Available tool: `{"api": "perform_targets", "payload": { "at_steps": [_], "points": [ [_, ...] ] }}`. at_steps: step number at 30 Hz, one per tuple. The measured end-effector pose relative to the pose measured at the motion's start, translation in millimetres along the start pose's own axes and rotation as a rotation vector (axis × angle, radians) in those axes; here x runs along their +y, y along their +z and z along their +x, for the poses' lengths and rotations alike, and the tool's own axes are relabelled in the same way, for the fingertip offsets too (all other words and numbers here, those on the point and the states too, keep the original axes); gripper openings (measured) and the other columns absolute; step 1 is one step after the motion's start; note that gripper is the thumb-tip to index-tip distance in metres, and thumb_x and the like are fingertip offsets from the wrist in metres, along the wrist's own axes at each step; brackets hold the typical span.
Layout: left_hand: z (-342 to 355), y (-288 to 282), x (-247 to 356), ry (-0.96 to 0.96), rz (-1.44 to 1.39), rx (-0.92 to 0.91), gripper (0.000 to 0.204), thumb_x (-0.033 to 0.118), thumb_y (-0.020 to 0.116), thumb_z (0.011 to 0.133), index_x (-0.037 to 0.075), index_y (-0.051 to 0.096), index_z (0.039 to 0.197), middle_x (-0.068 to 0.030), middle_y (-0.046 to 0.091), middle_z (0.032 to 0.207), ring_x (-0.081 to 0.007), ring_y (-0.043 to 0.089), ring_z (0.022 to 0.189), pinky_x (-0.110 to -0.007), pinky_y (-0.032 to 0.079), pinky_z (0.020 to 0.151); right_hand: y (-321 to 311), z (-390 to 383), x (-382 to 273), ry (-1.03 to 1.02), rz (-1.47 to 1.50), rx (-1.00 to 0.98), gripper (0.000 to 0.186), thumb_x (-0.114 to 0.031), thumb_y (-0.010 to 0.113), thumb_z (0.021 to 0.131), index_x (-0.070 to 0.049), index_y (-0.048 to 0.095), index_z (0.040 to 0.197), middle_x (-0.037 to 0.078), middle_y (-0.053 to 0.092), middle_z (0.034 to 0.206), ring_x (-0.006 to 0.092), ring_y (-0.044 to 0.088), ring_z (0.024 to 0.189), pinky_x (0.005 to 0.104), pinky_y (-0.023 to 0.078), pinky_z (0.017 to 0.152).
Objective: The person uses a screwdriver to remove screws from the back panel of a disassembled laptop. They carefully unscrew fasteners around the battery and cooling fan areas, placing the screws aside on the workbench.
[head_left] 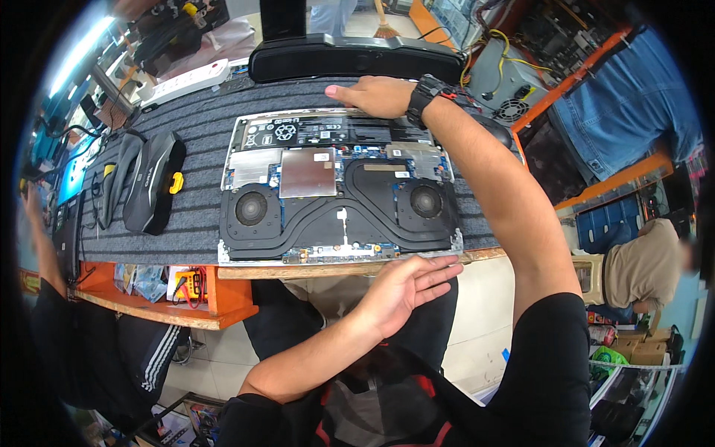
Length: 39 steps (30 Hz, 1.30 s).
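Observation:
An opened laptop base [342,223] lies on the bench with its inside facing up. It shows a black battery [298,132] along the far side, a silver metal plate [307,173], and two round fans, the left fan [257,208] and the right fan [426,201]. My left hand [402,290] is open below the near edge, palm up, fingers stretched and the fingertips beside the right front corner. My right hand [376,97], with a black watch on the wrist, is at the far edge, its thumb stretched left; its other fingers are mostly hidden.
A striped grey mat [201,149] covers the bench. On the left lie a black-and-grey tool case [153,182] and a white power strip [186,82]. Behind the laptop stands a long black speaker bar [357,59]. People are at both sides; a yellow multimeter [188,284] sits in the shelf below.

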<state>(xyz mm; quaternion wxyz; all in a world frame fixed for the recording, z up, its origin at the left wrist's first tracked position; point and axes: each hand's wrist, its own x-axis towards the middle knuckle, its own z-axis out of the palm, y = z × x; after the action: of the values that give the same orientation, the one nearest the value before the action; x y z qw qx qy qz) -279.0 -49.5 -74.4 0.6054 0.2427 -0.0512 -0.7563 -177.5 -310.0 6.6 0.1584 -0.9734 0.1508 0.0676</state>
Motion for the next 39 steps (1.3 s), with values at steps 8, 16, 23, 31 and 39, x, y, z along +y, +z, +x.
{"api": "perform_targets", "payload": {
  "at_steps": [8,16,23,31,39],
  "points": [
    [-8.9,1.8,6.3,-0.001,0.012,-0.061,0.041,0.015,0.05,0.095,0.0,0.051,0.133,-0.0164,0.044,0.149,-0.0287,0.043,0.138,-0.042,0.046,0.104,-34.0,-153.4,-3.4,-0.209,0.161,0.659,0.037,-0.036,0.057,0.098,0.0,0.066,0.103,0.015,0.068,0.093,0.0286,0.065,0.086,0.0358,0.05,0.076],
    [-4.9,5.8,14.7,-0.153,0.367,-0.165,0.053,0.02,0.046,0.101,-0.003,0.032,0.147,-0.0215,0.044,0.147,-0.0342,0.054,0.127,-0.042,0.051,0.097,55.1,-318.7,45.5,0.448,-0.024,0.435,0.044,-0.024,0.073,0.084,-0.004,0.06,0.121,0.018,0.06,0.109,0.0368,0.057,0.104,0.0433,0.048,0.089],
    [-67.1,-7.9,52.3,-0.252,0.774,-0.411,0.051,0.009,0.057,0.098,-0.003,0.039,0.144,-0.0201,0.058,0.133,-0.0258,0.061,0.118,-0.037,0.046,0.102,83.1,-339.6,55.2,0.475,0.249,0.794,0.026,-0.003,0.07,0.083,-0.004,0.064,0.109,0.006,0.065,0.085,0.0126,0.057,0.07,0.0249,0.044,0.061],
    [-166.1,-21.0,177.7,0.516,1.321,0.073,0.072,0.054,0.068,0.087,-0.007,0.055,0.124,-0.0182,0.072,0.087,-0.008,0.056,0.045,-0.017,0.042,0.04,27.9,-319.0,36.6,0.23,0.613,1.185,0.013,-0.012,0.068,0.093,-0.002,0.065,0.101,-0.002,0.062,0.085,0.002,0.052,0.068,0.0173,0.04,0.059],
    [-106.1,-103.9,299.0,1.191,1.232,0.523,0.039,0.029,0.048,0.103,-0.004,0.063,0.119,-0.0011,0.057,0.078,-0.0028,0.035,0.059,-0.018,0.027,0.055,86.4,-268.1,59.1,0.226,0.527,1.241,0.017,-0.015,0.06,0.099,-0.002,0.054,0.108,0.004,0.06,0.094,0.0096,0.057,0.082,0.0243,0.047,0.075]
  ]
}}
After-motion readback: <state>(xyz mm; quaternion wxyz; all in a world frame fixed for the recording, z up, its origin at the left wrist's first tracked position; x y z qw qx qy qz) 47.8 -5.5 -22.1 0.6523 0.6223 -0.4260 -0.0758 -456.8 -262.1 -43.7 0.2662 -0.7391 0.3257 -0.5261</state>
